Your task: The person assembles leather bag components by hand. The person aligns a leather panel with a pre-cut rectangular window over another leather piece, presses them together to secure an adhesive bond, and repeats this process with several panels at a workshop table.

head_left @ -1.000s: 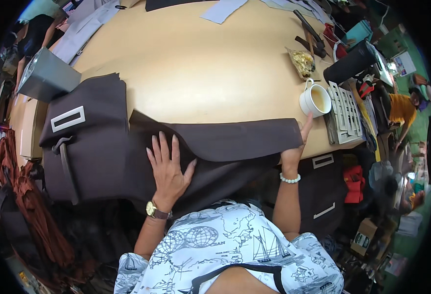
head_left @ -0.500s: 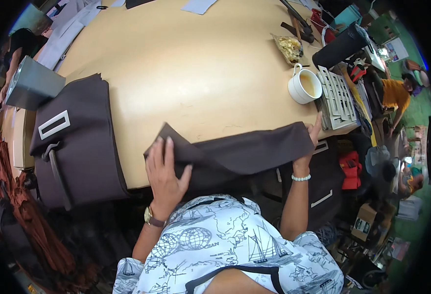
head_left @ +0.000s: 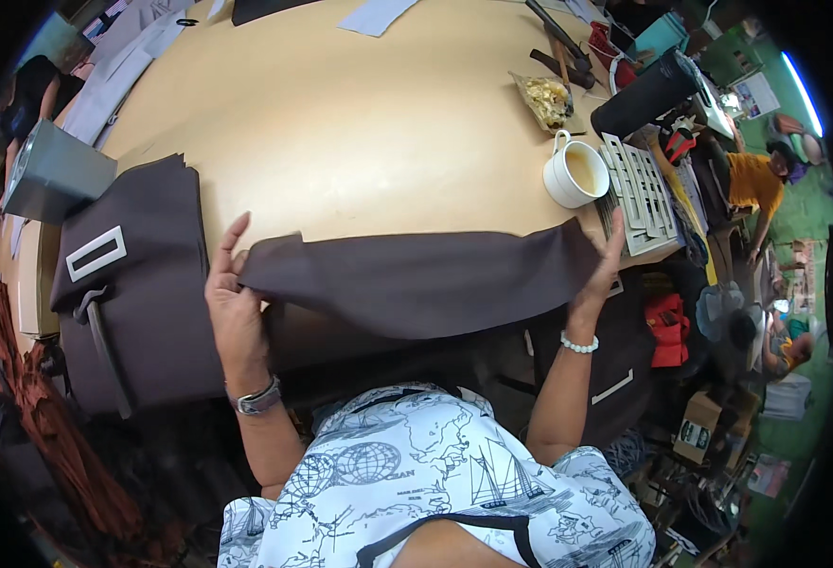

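Observation:
A long dark brown sheet of cloth or thin leather (head_left: 426, 279) stretches between my hands at the table's near edge, its middle sagging. My left hand (head_left: 235, 308) pinches its left end between thumb and fingers, with the forefinger raised. At the other end my right hand (head_left: 601, 275) grips the sheet, its thumb side partly hidden behind the material. To the left lies a stack of dark brown pieces (head_left: 142, 227), with a pale rectangular frame (head_left: 97, 253) and a dark strap-like piece (head_left: 104, 346) on top.
A white cup of milky drink (head_left: 576, 176) stands near my right hand, beside pale slotted plates (head_left: 636, 194). Behind are an opened snack packet (head_left: 541, 102), a hammer (head_left: 558, 43) and a black cylinder (head_left: 646, 92). A grey metal block (head_left: 61, 172) stands at left. Other people work at both sides.
My left hand has moved left and turned from lying flat on the sheet to gripping its end. The sheet is now lifted and spread wider. My right hand still holds its right end.

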The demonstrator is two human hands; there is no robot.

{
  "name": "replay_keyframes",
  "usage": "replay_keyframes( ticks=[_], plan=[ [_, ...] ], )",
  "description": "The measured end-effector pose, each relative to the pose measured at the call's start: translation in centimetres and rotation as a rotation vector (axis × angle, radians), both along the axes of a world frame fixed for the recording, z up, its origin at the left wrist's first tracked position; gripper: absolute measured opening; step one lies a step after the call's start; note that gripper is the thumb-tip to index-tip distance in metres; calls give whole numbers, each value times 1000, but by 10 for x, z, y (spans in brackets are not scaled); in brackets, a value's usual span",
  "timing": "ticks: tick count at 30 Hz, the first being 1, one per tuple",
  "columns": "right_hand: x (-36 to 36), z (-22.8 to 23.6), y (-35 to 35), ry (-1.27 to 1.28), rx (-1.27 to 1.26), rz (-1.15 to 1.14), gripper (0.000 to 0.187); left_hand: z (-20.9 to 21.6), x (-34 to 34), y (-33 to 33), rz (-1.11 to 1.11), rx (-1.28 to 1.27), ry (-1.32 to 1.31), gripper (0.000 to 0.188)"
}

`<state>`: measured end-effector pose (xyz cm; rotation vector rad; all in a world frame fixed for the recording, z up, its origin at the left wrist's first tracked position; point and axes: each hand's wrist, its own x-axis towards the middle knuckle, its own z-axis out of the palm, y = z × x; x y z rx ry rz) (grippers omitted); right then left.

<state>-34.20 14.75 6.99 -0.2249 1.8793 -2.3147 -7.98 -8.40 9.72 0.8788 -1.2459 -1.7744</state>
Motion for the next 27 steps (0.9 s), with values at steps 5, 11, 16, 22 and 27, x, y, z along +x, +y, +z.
replay_keyframes(
  ticks=[5,11,16,22,27],
  plan=[
    [-17,-24,4,1166,848,-126,69,-39,15,-15,-23,-549,-819,61],
    [-2,-25,5,553,919,-86,71,-46,17,11,123,-801,-623,60],
    [-12,-21,3,931,1024,-250,66,-40,26,19,-128,-732,-790,44],
    [-68,12,-4,1034,1439,-159,63,-44,20,31,34,-805,-754,46],
    [-87,27,-17,869,1624,-7,69,-45,24,32,26,-743,-740,50]
  ],
)
